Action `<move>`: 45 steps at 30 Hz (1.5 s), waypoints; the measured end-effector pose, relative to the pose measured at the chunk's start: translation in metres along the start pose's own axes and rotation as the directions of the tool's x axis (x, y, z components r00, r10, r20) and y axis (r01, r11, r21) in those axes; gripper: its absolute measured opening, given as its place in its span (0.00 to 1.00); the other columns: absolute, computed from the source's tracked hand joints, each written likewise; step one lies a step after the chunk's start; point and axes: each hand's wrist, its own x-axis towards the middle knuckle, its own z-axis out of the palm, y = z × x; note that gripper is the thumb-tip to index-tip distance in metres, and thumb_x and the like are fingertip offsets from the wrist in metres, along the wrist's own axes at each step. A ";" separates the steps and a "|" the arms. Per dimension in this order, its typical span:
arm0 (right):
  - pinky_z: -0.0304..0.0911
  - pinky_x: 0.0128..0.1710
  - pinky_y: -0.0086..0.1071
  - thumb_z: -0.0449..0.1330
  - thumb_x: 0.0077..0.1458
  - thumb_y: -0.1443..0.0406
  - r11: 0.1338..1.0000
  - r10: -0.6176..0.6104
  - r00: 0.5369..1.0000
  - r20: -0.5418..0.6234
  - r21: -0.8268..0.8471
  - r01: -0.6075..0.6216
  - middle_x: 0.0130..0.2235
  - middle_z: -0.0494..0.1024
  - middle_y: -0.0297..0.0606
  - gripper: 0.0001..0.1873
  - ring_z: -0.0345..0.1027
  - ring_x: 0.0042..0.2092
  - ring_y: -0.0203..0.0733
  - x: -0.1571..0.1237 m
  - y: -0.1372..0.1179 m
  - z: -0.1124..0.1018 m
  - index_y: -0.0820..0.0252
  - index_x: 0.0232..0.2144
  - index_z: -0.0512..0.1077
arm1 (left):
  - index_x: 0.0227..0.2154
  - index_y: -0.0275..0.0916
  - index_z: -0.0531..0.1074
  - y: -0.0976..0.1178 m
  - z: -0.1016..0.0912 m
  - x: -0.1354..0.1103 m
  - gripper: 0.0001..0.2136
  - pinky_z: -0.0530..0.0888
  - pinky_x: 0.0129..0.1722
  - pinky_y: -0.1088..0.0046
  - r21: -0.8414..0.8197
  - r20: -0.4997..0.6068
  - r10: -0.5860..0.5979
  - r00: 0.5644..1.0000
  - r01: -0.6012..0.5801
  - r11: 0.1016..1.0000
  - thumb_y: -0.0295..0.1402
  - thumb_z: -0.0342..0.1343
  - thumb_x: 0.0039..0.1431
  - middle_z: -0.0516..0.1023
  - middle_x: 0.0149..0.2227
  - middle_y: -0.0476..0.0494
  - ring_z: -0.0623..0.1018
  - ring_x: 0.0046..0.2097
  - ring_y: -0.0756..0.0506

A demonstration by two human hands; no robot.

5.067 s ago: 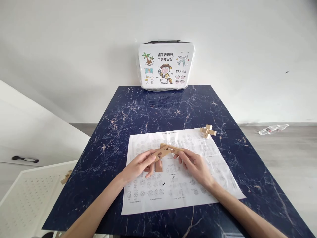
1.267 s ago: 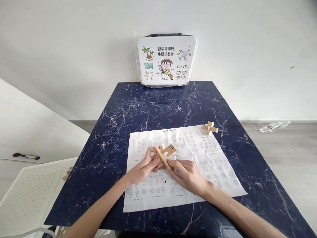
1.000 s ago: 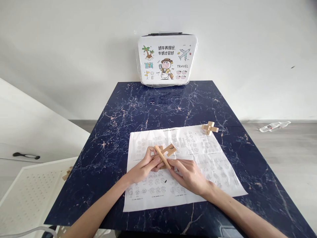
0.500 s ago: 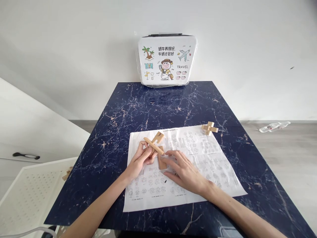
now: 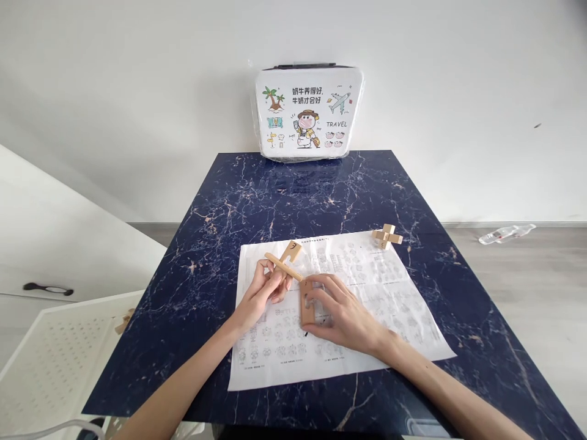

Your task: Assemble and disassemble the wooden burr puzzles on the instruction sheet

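Note:
My left hand [image 5: 266, 286] is closed around two flat wooden puzzle pieces that cross each other. The upper one [image 5: 291, 249] bears a dark mark and has a notch in its side; the other, a slim piece [image 5: 283, 267], slants across it. Beside them my right hand [image 5: 342, 311] grips a third notched wooden puzzle piece [image 5: 306, 311] by its ends, thumb at the near end and fingers at the far end. This piece is over a printed instruction sheet [image 5: 367, 354]. Part of the left-hand pieces is covered by my fingers.
An assembled wooden cross puzzle [image 5: 387, 236] sits at the sheet's far right corner. A white printed case [image 5: 312, 113] leans on the wall behind the dark blue marbled table [image 5: 293, 208]. Left of the table is a white perforated basket [image 5: 59, 342]; a clear bottle [image 5: 507, 234] lies on the floor.
My right hand has taken hold of the third piece and moved it slightly right and nearer, away from the crossed pieces. My left hand has hardly moved.

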 end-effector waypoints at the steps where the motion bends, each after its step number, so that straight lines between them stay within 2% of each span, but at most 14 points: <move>1: 0.77 0.55 0.61 0.74 0.59 0.61 0.999 0.029 0.999 -0.021 0.025 -0.028 0.62 0.73 0.52 0.23 0.70 0.62 0.64 0.000 0.000 0.000 0.53 0.53 0.71 | 0.40 0.45 0.56 0.000 0.000 0.000 0.13 0.58 0.29 0.73 0.007 -0.005 0.004 1.000 -0.004 1.000 0.42 0.53 0.79 0.75 0.36 0.53 0.59 0.26 0.53; 3: 0.75 0.57 0.62 0.74 0.59 0.58 0.990 0.102 0.992 -0.075 0.107 -0.093 0.61 0.74 0.51 0.26 0.71 0.62 0.63 0.001 0.000 -0.002 0.52 0.55 0.71 | 0.40 0.45 0.56 0.000 0.000 0.000 0.12 0.59 0.29 0.73 0.025 -0.014 0.017 1.000 -0.017 1.000 0.41 0.52 0.79 0.75 0.37 0.52 0.60 0.26 0.53; 5: 0.73 0.60 0.60 0.72 0.61 0.53 0.957 0.187 0.974 -0.129 0.247 -0.151 0.61 0.74 0.50 0.24 0.72 0.62 0.61 0.002 0.002 -0.004 0.52 0.54 0.71 | 0.40 0.45 0.55 -0.001 0.000 0.000 0.12 0.61 0.29 0.73 0.057 -0.023 0.038 0.999 -0.037 0.998 0.40 0.51 0.80 0.76 0.38 0.51 0.62 0.26 0.54; 8: 0.74 0.61 0.54 0.63 0.69 0.46 0.848 0.287 0.949 -0.128 0.494 -0.190 0.61 0.77 0.49 0.23 0.74 0.62 0.56 0.003 0.008 -0.008 0.51 0.56 0.71 | 0.40 0.45 0.55 -0.001 0.001 0.000 0.12 0.62 0.28 0.74 0.107 -0.026 0.069 0.997 -0.066 0.992 0.40 0.50 0.80 0.76 0.41 0.49 0.66 0.27 0.54; 10: 0.75 0.60 0.52 0.56 0.73 0.43 0.787 0.311 0.944 -0.108 0.586 -0.192 0.61 0.78 0.50 0.24 0.75 0.62 0.55 0.003 0.012 -0.009 0.51 0.59 0.69 | 0.39 0.44 0.54 -0.002 0.003 0.001 0.13 0.63 0.27 0.74 0.122 -0.005 0.080 0.997 -0.079 0.989 0.40 0.51 0.80 0.75 0.42 0.48 0.68 0.28 0.54; 12: 0.76 0.59 0.53 0.49 0.75 0.42 0.769 0.306 0.947 -0.099 0.612 -0.184 0.62 0.78 0.52 0.27 0.76 0.63 0.56 0.002 0.014 -0.007 0.51 0.61 0.68 | 0.40 0.44 0.55 -0.003 0.004 0.002 0.12 0.64 0.27 0.74 0.129 0.022 0.074 0.997 -0.076 0.989 0.41 0.51 0.80 0.76 0.43 0.47 0.69 0.29 0.53; 14: 0.76 0.58 0.56 0.47 0.75 0.41 0.749 0.288 0.954 -0.087 0.641 -0.168 0.64 0.77 0.55 0.30 0.75 0.63 0.58 0.000 0.013 -0.004 0.51 0.63 0.66 | 0.43 0.44 0.57 -0.004 0.005 0.001 0.11 0.65 0.27 0.73 0.136 0.044 0.046 0.998 -0.052 0.989 0.41 0.51 0.80 0.76 0.45 0.44 0.70 0.29 0.53; 16: 0.73 0.61 0.59 0.53 0.72 0.39 0.671 0.292 0.956 -0.034 0.720 -0.179 0.65 0.75 0.55 0.33 0.73 0.65 0.60 0.000 0.010 -0.002 0.50 0.66 0.66 | 0.45 0.43 0.58 -0.005 0.006 0.001 0.11 0.66 0.28 0.72 0.142 0.069 0.011 0.998 -0.020 0.990 0.42 0.52 0.79 0.77 0.46 0.43 0.71 0.30 0.52; 20: 0.62 0.69 0.62 0.72 0.57 0.42 0.432 0.332 0.940 0.083 0.872 -0.230 0.65 0.75 0.47 0.41 0.68 0.68 0.61 0.001 0.005 0.001 0.44 0.67 0.68 | 0.49 0.43 0.59 -0.006 0.005 -0.001 0.12 0.68 0.30 0.72 0.143 0.093 -0.023 0.995 0.009 0.990 0.44 0.53 0.79 0.77 0.45 0.44 0.74 0.31 0.52; 23: 0.58 0.72 0.61 0.78 0.53 0.49 0.369 0.322 0.942 0.090 0.905 -0.212 0.65 0.75 0.43 0.44 0.66 0.69 0.60 0.001 0.005 0.004 0.39 0.67 0.67 | 0.49 0.43 0.59 -0.007 0.005 -0.002 0.13 0.68 0.30 0.72 0.147 0.082 -0.031 0.996 0.018 0.989 0.44 0.53 0.78 0.76 0.45 0.45 0.74 0.32 0.52; 28: 0.58 0.72 0.63 0.80 0.52 0.54 0.383 0.344 0.936 0.075 0.899 -0.213 0.64 0.76 0.42 0.45 0.66 0.69 0.59 -0.003 0.010 0.011 0.39 0.68 0.67 | 0.45 0.44 0.58 -0.008 0.008 -0.005 0.12 0.70 0.34 0.69 0.206 0.092 -0.054 0.994 0.034 0.978 0.45 0.52 0.78 0.72 0.42 0.48 0.73 0.34 0.50; 32: 0.57 0.72 0.65 0.78 0.56 0.55 0.415 0.361 0.930 0.072 0.880 -0.230 0.66 0.73 0.44 0.42 0.67 0.68 0.60 -0.005 0.010 0.011 0.41 0.68 0.66 | 0.47 0.43 0.58 -0.009 0.008 -0.008 0.12 0.70 0.34 0.68 0.275 0.112 -0.074 0.991 0.040 0.961 0.45 0.50 0.79 0.67 0.39 0.49 0.71 0.33 0.50; 38: 0.60 0.71 0.64 0.77 0.57 0.59 0.548 0.337 0.941 0.000 0.813 -0.196 0.70 0.67 0.43 0.47 0.66 0.69 0.60 -0.006 0.006 0.008 0.36 0.71 0.59 | 0.48 0.44 0.58 -0.015 0.003 -0.011 0.09 0.72 0.36 0.68 0.350 0.112 -0.042 0.993 0.001 0.937 0.43 0.48 0.80 0.64 0.40 0.51 0.70 0.34 0.51; 45: 0.59 0.71 0.65 0.73 0.58 0.63 0.669 0.302 0.953 0.020 0.708 -0.227 0.71 0.66 0.45 0.49 0.64 0.70 0.61 -0.007 0.006 0.002 0.37 0.73 0.53 | 0.45 0.44 0.57 -0.013 -0.001 -0.011 0.08 0.72 0.32 0.69 0.518 0.116 -0.030 0.993 -0.035 0.854 0.40 0.46 0.81 0.65 0.36 0.51 0.70 0.32 0.49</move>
